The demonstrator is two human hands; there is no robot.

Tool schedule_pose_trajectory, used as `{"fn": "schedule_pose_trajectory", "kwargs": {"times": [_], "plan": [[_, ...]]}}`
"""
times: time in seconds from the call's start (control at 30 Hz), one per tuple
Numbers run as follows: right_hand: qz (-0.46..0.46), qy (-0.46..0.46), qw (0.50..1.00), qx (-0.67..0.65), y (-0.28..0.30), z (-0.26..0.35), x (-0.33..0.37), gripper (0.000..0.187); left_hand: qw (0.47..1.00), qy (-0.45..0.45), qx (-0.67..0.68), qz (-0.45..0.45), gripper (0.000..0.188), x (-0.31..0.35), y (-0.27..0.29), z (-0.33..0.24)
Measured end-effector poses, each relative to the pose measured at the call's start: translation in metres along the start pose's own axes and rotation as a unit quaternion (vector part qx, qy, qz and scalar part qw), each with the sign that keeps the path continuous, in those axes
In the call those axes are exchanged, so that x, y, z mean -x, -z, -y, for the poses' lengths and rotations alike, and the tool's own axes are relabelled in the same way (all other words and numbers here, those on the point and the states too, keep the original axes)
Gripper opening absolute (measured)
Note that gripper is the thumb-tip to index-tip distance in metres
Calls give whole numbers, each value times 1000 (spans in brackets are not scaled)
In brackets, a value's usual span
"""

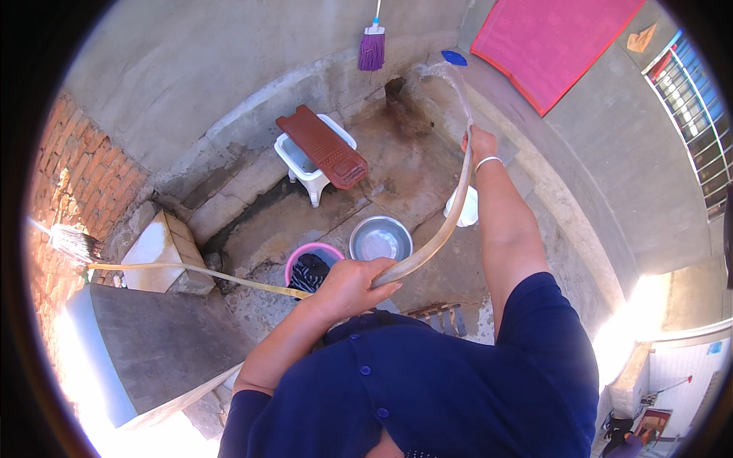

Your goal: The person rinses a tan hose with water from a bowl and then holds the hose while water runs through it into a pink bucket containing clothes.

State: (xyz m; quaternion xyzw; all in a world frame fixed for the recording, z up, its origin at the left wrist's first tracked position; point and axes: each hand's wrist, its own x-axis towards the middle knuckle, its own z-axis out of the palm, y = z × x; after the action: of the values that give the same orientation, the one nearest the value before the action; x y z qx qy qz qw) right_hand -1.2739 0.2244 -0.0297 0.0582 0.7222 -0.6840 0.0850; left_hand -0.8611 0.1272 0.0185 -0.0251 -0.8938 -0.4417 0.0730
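A pale, yellowish hose (439, 238) runs between both my hands. My left hand (353, 288) is closed around it close to my body, and from there it trails off to the wall at the left. Stretched out ahead, my right hand (480, 145) is closed on the hose's far end. Water (460, 91) sprays from that end toward the far corner, where a small blue object (453, 58) sits. Below the hose stand a metal basin (381, 239) and a pink basin (321, 249) with dark cloth in it. A white bucket (463, 208) is partly hidden behind the hose.
A brown washboard (321, 145) lies across a white tub on legs (305, 172). Against the far wall hangs a purple mop (372, 49), with a pink curtain (546, 46) to its right. A grey slab (172, 343) is at the near left; the concrete floor is wet.
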Motion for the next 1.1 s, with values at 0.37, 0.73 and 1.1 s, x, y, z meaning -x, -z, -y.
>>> {"fn": "schedule_pose_trajectory", "kwargs": {"times": [0.37,0.73,1.1], "plan": [[-7,0,1000,-5,-9,7,7,22,1000,13,5,-5,32,1,0,2],[42,-10,999,32,-31,15,11,23,1000,24,0,1,30,0,6,-1],[14,-8,1000,8,-29,11,3,22,1000,20,-4,4,29,-4,8,3]]}}
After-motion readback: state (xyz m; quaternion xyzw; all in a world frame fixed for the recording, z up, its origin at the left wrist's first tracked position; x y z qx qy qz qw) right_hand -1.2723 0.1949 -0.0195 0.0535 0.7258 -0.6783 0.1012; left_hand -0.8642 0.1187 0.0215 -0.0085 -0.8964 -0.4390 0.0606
